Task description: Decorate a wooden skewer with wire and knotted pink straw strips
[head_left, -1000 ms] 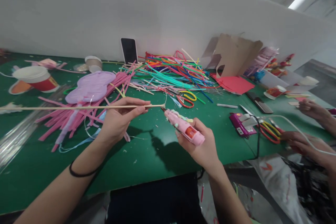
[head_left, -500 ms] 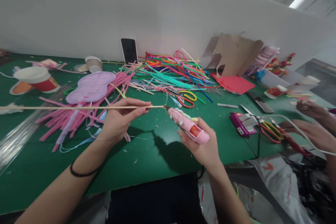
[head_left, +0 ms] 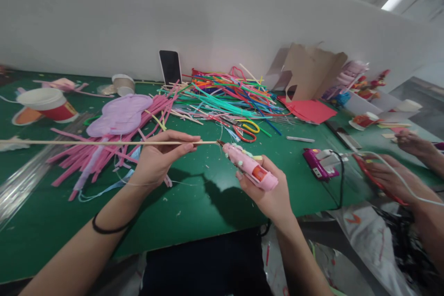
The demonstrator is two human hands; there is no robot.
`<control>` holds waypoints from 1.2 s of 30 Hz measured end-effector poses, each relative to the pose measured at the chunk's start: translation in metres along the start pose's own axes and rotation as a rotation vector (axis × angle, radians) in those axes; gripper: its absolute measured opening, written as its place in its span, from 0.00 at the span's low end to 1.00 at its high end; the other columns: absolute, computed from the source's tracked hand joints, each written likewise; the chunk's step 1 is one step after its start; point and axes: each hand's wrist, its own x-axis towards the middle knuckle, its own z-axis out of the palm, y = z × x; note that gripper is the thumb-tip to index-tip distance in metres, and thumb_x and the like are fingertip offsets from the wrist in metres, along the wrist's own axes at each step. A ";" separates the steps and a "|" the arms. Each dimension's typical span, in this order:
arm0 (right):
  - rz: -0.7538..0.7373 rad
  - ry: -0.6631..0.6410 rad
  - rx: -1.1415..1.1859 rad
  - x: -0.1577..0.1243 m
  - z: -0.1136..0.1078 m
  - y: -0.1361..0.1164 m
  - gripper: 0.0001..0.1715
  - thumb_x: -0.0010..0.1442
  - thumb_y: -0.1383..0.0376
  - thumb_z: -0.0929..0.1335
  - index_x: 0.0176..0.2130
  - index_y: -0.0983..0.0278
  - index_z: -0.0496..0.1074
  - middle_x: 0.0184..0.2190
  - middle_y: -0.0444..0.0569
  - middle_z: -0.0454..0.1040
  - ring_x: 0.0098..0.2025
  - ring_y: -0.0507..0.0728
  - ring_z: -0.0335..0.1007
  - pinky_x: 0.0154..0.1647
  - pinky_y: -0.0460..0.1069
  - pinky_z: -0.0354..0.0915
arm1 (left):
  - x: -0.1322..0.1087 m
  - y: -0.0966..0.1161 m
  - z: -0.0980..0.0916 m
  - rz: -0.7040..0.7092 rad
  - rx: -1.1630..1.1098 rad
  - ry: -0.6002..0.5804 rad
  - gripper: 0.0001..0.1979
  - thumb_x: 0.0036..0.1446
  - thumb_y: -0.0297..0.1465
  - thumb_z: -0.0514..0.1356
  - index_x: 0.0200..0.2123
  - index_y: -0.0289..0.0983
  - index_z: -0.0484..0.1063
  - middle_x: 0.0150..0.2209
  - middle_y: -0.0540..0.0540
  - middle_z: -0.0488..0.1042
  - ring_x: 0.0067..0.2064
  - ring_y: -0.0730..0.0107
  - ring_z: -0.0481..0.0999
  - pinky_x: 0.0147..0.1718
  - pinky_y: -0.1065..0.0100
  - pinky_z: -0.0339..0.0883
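Note:
Pinched between the thumb and fingers of my left hand [head_left: 161, 157] is a long thin wooden stick [head_left: 86, 142], held level and running out to the left edge. My right hand [head_left: 268, 189] is wrapped round a pink hot glue gun [head_left: 248, 164] with small pale dabs on its body. The gun's dark nozzle meets the stick's right tip, or nearly so. Behind my left hand lie a lilac cloud-shaped piece [head_left: 120, 113] on a wrapped stem and a bundle of pink pipe cleaners [head_left: 83, 159].
Multicoloured pipe cleaners [head_left: 225, 97] are heaped against the wall, near scissors [head_left: 247, 130] and an upright phone [head_left: 170, 67]. Paper cups [head_left: 48, 104] stand at left. To the right are red sheets [head_left: 308, 110], a purple power adapter [head_left: 321, 164] with cords, and a co-worker's hands [head_left: 395, 175].
My hands, the stick and the glue gun stay almost still. At right, the co-worker's hand has lifted the scissors with yellow and red handles away from beside the adapter.

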 end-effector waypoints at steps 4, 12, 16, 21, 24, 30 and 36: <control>-0.004 -0.024 0.013 0.000 0.000 0.001 0.10 0.50 0.65 0.72 0.30 0.63 0.67 0.22 0.39 0.65 0.23 0.49 0.54 0.24 0.45 0.55 | 0.001 -0.002 -0.002 0.007 0.004 -0.015 0.07 0.48 0.32 0.72 0.31 0.39 0.80 0.36 0.46 0.83 0.38 0.65 0.82 0.41 0.67 0.78; 0.041 0.040 -0.053 -0.003 -0.004 0.007 0.14 0.53 0.60 0.73 0.31 0.62 0.64 0.22 0.36 0.60 0.22 0.48 0.51 0.23 0.44 0.52 | 0.002 -0.005 -0.005 0.014 -0.012 -0.030 0.07 0.48 0.31 0.72 0.32 0.38 0.80 0.36 0.46 0.83 0.39 0.65 0.82 0.41 0.66 0.78; 0.020 0.142 -0.233 0.000 -0.022 0.018 0.19 0.53 0.56 0.73 0.32 0.60 0.61 0.22 0.37 0.62 0.22 0.49 0.55 0.23 0.44 0.54 | 0.002 -0.004 -0.003 -0.002 -0.017 0.005 0.09 0.46 0.33 0.72 0.32 0.38 0.79 0.36 0.45 0.83 0.39 0.65 0.82 0.41 0.65 0.79; 0.056 0.089 -0.644 0.023 -0.053 0.059 0.17 0.55 0.58 0.72 0.40 0.63 0.64 0.36 0.52 0.73 0.34 0.58 0.70 0.33 0.49 0.63 | 0.004 -0.004 -0.005 -0.045 -0.082 0.015 0.10 0.44 0.33 0.73 0.31 0.37 0.79 0.36 0.46 0.83 0.38 0.66 0.82 0.41 0.67 0.79; 0.098 0.002 -0.836 0.038 -0.060 0.078 0.13 0.55 0.65 0.69 0.40 0.65 0.66 0.37 0.58 0.73 0.39 0.63 0.70 0.38 0.54 0.65 | 0.007 -0.008 -0.006 -0.055 -0.149 0.009 0.10 0.44 0.33 0.73 0.31 0.38 0.79 0.36 0.47 0.83 0.38 0.68 0.82 0.39 0.72 0.78; 0.068 0.059 -0.752 0.056 -0.031 0.043 0.15 0.59 0.60 0.68 0.43 0.68 0.74 0.44 0.62 0.75 0.47 0.67 0.68 0.47 0.60 0.63 | 0.015 -0.022 -0.011 -0.159 -0.171 0.029 0.11 0.43 0.33 0.74 0.31 0.38 0.80 0.35 0.46 0.83 0.37 0.68 0.83 0.38 0.72 0.79; 0.428 -0.310 0.365 0.086 0.024 0.004 0.21 0.61 0.49 0.67 0.37 0.64 0.79 0.38 0.51 0.79 0.35 0.53 0.72 0.34 0.48 0.65 | 0.021 -0.023 -0.016 -0.275 -0.122 0.084 0.14 0.39 0.35 0.75 0.30 0.37 0.79 0.37 0.44 0.83 0.39 0.63 0.83 0.41 0.69 0.79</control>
